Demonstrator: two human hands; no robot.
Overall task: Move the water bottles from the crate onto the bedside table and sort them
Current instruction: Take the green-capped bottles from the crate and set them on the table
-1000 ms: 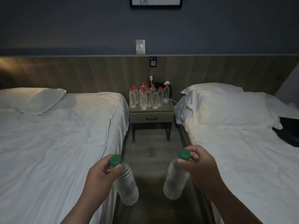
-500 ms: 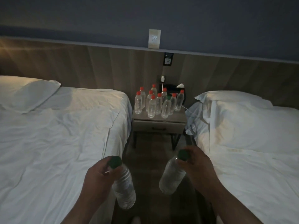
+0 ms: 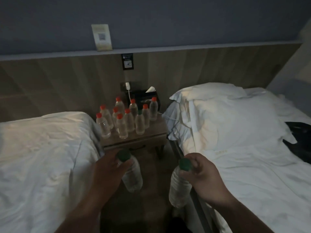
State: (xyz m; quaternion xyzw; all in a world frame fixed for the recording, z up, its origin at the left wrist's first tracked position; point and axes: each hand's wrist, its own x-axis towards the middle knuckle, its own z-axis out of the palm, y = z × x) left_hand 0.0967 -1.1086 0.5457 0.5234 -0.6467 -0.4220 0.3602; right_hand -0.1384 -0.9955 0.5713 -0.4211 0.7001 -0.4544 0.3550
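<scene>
Since the earlier frames, both hands and their bottles have been carried closer to the desk (image 3: 151,134), which is now seen larger and more from above in the head view. A clear water bottle (image 3: 133,177) is gripped by the left hand (image 3: 107,172), with the fingers (image 3: 123,165) curled round its neck just under the green cap (image 3: 124,154); the body hangs down and tilts to the right. The cap is seen just in front of the desk's drawer front. A second clear bottle (image 3: 179,189) is held by the right hand (image 3: 202,175), its neck pinched below a green cap (image 3: 185,164) by curled fingers (image 3: 193,163), and its body hangs down over the floor (image 3: 151,167) between the beds. On the desk a cluster of red-capped bottles (image 3: 122,126) is stood upright, packed close together. One green-capped bottle (image 3: 140,122) is set at the cluster's front right. Behind them a dark tissue box (image 3: 144,98) is placed against the wooden wall panel. A white charger (image 3: 127,85) is plugged in above the desk. The desk is flanked by a left bed (image 3: 42,157) and a right bed (image 3: 252,174), both covered in rumpled white sheets. A pillow (image 3: 227,115) is laid at the head of the right bed, and a dark item (image 3: 301,137) lies at that bed's far right edge.
</scene>
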